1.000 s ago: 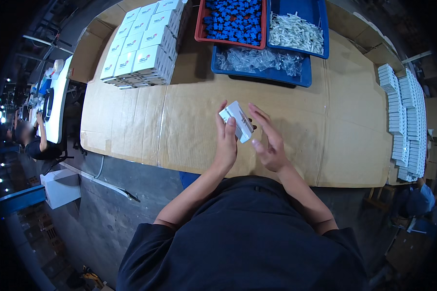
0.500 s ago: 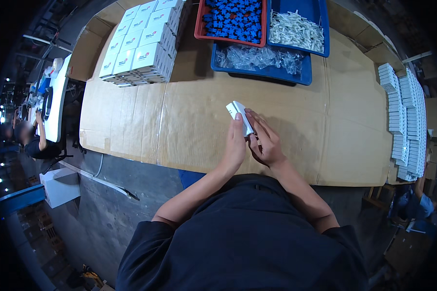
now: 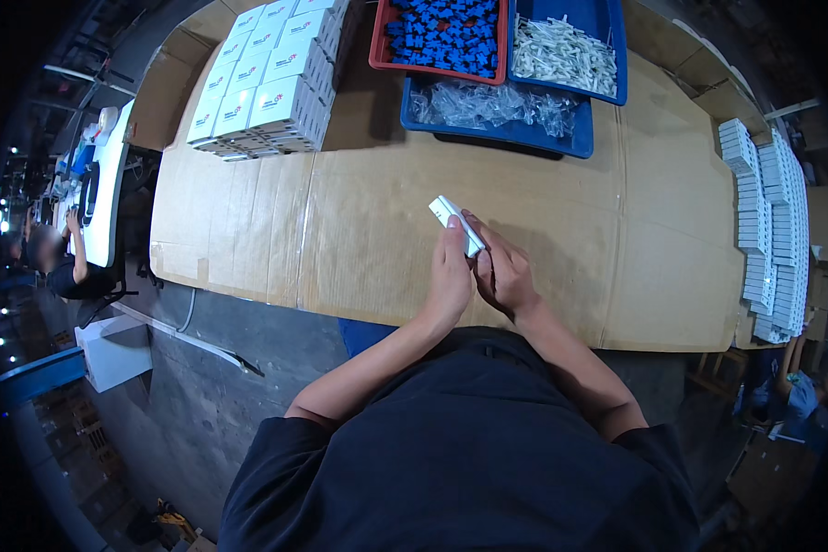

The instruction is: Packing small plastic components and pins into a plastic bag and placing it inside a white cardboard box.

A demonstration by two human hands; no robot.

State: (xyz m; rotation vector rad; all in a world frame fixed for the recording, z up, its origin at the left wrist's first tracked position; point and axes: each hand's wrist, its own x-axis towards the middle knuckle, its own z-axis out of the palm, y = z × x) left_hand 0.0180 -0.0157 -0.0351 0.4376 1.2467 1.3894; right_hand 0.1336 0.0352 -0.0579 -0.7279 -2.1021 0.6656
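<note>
A small, flat white box [image 3: 442, 211] is held between my two hands above the middle of the cardboard-covered table [image 3: 368, 230]. My left hand [image 3: 449, 281] grips it from the left, the thumb lying on its upper face. Around its right side and lower end curl the fingers of my right hand [image 3: 511, 278], pressed against it. A dark line runs along the box's length near its right edge. The far underside is hidden by my fingers.
White boxes [image 3: 281, 101] stand stacked at the far left. Trays at the back hold blue plastic parts [image 3: 446, 37], small white pieces [image 3: 561, 57] and clear plastic pieces [image 3: 488, 109]. More white boxes [image 3: 754, 202] line the right edge. A co-worker [image 3: 60, 267] sits at the left.
The flap or panel that stood slightly apart along the box's right side now lies closer against it. My right hand's fingers have curled in tighter.
</note>
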